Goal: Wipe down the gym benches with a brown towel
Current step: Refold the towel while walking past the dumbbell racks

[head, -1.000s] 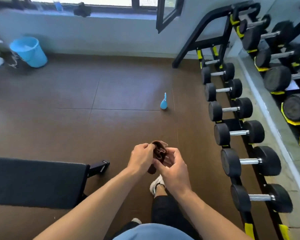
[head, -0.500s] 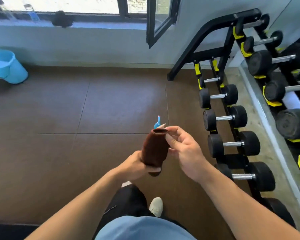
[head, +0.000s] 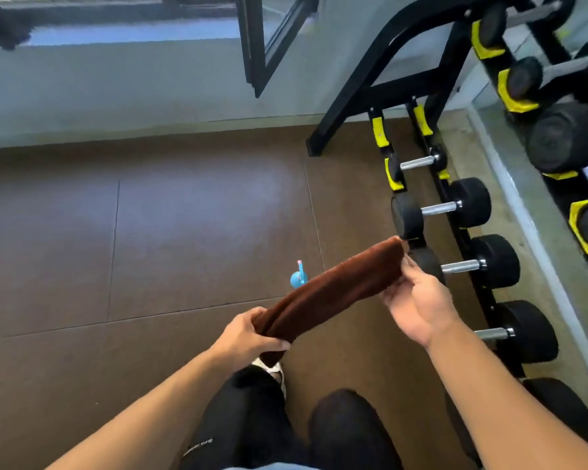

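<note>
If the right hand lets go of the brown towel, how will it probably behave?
The brown towel looks soft and floppy: it stays straight only because the left hand and right hand hold its ends. Its free end would probably drop and hang. It seems light, since fingertips carry it easily.

No legible text. A small white print on the left leg of the black trousers [head: 252, 432] is present, probably lettering, too blurred to read.

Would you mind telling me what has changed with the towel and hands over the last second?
The brown towel, bunched between both hands before, is now drawn out long: the right hand pulled its end up and rightward. The left hand still grips the lower end.
</note>
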`<state>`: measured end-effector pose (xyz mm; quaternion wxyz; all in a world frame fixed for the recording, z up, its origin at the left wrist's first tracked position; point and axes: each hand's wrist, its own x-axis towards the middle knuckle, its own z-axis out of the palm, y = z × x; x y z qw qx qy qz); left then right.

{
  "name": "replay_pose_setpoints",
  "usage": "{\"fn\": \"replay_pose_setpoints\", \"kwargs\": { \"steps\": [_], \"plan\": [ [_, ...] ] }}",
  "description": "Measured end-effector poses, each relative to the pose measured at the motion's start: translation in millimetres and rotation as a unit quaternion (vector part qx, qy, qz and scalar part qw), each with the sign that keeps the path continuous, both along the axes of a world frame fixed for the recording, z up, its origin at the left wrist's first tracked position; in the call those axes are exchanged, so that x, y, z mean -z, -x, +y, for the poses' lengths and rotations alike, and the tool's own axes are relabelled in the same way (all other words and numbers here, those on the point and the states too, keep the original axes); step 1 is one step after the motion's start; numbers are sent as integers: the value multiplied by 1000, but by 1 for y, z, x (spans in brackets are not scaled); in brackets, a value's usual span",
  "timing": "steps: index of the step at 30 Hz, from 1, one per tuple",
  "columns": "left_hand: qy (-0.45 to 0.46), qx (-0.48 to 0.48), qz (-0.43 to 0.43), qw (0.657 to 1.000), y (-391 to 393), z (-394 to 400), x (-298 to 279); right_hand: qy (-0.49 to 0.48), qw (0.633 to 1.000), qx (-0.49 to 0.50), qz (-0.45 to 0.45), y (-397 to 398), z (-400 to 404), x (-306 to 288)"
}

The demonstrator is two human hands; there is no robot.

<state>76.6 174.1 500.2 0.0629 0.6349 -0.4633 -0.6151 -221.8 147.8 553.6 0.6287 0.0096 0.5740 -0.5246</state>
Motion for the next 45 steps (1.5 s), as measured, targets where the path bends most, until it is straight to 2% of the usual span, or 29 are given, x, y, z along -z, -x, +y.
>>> {"fn": "replay_pose_setpoints", "kwargs": {
  "steps": [4, 8, 11, 16, 20, 23, 28, 38, 45],
  "plan": [
    [14, 109, -86, 990, 8, -84, 68, -74, 997, -21, 27, 3, -55, 96],
    [27, 140, -160, 977, 27, -143, 166, -146, 964, -89, 202, 1, -87, 231],
    [48, 167, -209, 962, 35, -167, 254, -175, 940, -112, 270, 2, -100, 328],
    [57, 178, -248, 951, 40, -183, 382, -184, 918, -153, 316, 4, -110, 461],
    [48, 189, -257, 946, 38, -188, 444, -190, 901, -171, 349, 5, -114, 525],
    [47, 186, -257, 947, 36, -193, 468, -196, 890, -180, 370, 8, -120, 557],
    [58, 156, -258, 952, 42, -209, 485, -183, 891, -163, 382, 13, -141, 585],
    [33, 163, -270, 948, 55, -225, 490, -237, 858, -186, 415, 15, -156, 593],
    [-30, 146, -278, 949, 46, -212, 482, -270, 856, -254, 360, 12, -135, 564]
  ]
}}
